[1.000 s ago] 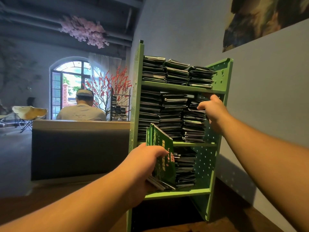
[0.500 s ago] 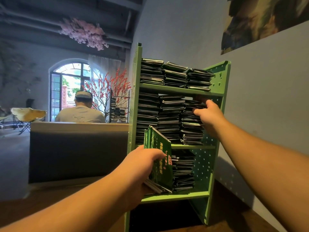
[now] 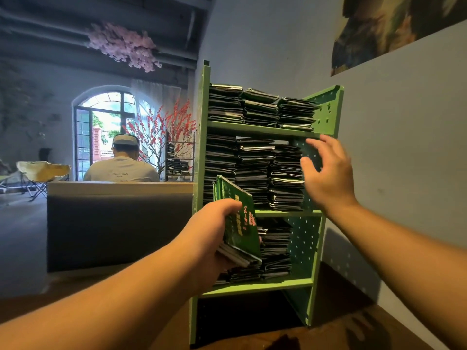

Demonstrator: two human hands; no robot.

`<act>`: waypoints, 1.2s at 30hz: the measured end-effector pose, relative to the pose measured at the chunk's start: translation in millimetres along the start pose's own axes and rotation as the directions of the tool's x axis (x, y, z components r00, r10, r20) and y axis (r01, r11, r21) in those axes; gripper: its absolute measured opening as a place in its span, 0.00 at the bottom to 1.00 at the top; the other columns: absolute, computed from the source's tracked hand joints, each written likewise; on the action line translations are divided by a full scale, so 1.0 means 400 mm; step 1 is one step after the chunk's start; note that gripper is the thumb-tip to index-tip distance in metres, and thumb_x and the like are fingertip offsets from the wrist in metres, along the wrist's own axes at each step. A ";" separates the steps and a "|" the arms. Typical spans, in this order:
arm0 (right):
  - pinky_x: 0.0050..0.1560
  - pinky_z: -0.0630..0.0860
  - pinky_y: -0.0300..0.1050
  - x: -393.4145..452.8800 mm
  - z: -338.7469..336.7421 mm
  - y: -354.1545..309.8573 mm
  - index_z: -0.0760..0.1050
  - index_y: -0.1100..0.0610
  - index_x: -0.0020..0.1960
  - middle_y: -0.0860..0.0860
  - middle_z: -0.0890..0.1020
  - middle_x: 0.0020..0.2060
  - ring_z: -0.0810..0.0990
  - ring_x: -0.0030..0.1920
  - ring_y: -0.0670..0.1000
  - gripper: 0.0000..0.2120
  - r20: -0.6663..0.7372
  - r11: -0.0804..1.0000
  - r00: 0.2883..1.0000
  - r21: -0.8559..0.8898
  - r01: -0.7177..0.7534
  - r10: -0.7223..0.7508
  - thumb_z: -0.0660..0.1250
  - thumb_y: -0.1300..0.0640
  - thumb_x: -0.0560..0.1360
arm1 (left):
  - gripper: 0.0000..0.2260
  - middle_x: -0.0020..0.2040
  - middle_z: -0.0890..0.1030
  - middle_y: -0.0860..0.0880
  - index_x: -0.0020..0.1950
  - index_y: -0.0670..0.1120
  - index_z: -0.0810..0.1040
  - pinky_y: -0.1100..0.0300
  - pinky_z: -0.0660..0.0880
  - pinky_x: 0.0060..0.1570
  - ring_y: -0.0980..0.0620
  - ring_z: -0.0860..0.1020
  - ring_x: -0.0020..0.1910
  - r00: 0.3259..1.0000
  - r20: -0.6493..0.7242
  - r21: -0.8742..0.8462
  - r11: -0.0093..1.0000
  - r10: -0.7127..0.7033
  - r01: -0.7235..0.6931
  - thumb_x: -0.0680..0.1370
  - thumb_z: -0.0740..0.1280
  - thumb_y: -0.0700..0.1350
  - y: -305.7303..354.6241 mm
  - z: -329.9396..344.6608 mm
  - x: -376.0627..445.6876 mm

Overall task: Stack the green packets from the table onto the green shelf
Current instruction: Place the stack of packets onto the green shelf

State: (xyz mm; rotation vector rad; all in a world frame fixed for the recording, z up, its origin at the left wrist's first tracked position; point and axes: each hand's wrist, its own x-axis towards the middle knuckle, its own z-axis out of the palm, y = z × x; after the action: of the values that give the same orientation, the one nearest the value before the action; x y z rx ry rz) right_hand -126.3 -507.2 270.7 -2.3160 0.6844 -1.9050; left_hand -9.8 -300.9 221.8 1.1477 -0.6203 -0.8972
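Green packets (image 3: 238, 223): a bundle is sitting upright in the left hand (image 3: 212, 231), near the camera and in front of the shelf's lower tiers; thumb over the front face, fingers curling round the back, gripping firmly.
Right hand (image 3: 327, 178): a moment ago it was reaching into the middle tier at the right-hand stack; now it is pulling back toward the camera, fingers spread and holding nothing.
Meaning: a packet is probably just placed there, and the right hand is likely coming back for the next one from the bundle.
Green shelf (image 3: 262, 286): standing against the right wall, top and middle tiers filling up with three dark stacks each.
Obstacle: the middle-tier stacks (image 3: 252, 170) are reaching almost to the board above, leaving little room; the bottom tier's pile is looking lower.
Farther left: a grey partition (image 3: 118, 223) is standing beside the shelf, a seated person (image 3: 122, 165) is facing away behind it, and a red-blossom branch (image 3: 164, 130) is standing by the arched window (image 3: 106, 117).
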 end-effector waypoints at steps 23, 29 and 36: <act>0.49 0.80 0.59 -0.034 -0.145 -0.247 0.81 0.65 0.59 0.60 0.85 0.51 0.82 0.51 0.61 0.11 -0.056 0.653 0.651 -0.112 0.749 -0.757 0.66 0.62 0.80 | 0.26 0.56 0.86 0.43 0.63 0.48 0.80 0.39 0.74 0.59 0.38 0.83 0.56 0.973 0.185 -0.069 0.990 0.137 -0.126 0.80 0.54 0.65 0.131 0.101 -0.091; 0.51 0.79 0.54 0.120 -0.115 -0.300 0.80 0.63 0.59 0.59 0.83 0.51 0.80 0.52 0.60 0.10 -0.178 0.754 0.735 -0.089 0.651 -0.655 0.66 0.63 0.79 | 0.22 0.61 0.83 0.40 0.71 0.53 0.73 0.35 0.74 0.63 0.36 0.84 0.55 0.969 0.206 -0.075 0.990 0.137 -0.124 0.81 0.58 0.61 0.160 0.034 -0.115; 0.53 0.78 0.58 0.271 -0.015 -0.350 0.78 0.55 0.62 0.57 0.82 0.55 0.77 0.56 0.61 0.18 -0.053 0.913 0.918 -0.143 0.383 -0.393 0.69 0.65 0.73 | 0.19 0.59 0.85 0.42 0.67 0.52 0.76 0.39 0.77 0.59 0.37 0.85 0.54 0.962 0.207 -0.040 0.984 0.179 -0.175 0.80 0.60 0.58 0.195 -0.050 -0.137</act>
State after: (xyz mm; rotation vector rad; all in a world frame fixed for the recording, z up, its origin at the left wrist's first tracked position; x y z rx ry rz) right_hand -76.2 -420.9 417.1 -2.6323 0.3814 -2.1821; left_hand -0.2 -232.8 290.9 0.9682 -0.8709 -0.8750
